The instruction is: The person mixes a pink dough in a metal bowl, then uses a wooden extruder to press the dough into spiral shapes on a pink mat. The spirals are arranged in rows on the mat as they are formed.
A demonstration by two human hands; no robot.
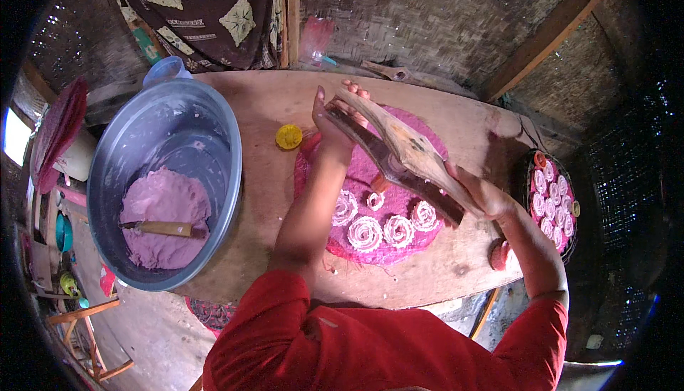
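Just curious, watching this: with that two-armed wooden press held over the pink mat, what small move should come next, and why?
Probably squeeze the two-armed wooden press shut with the left hand and right hand. It hangs over a bare part of the round pink mat, beyond the white dough spirals already laid there.

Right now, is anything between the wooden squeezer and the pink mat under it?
Nothing visible. Both hands, left hand and right hand, hold the wooden press in the air above the pink mat. Only the white spirals already lie on the mat, toward its near edge.
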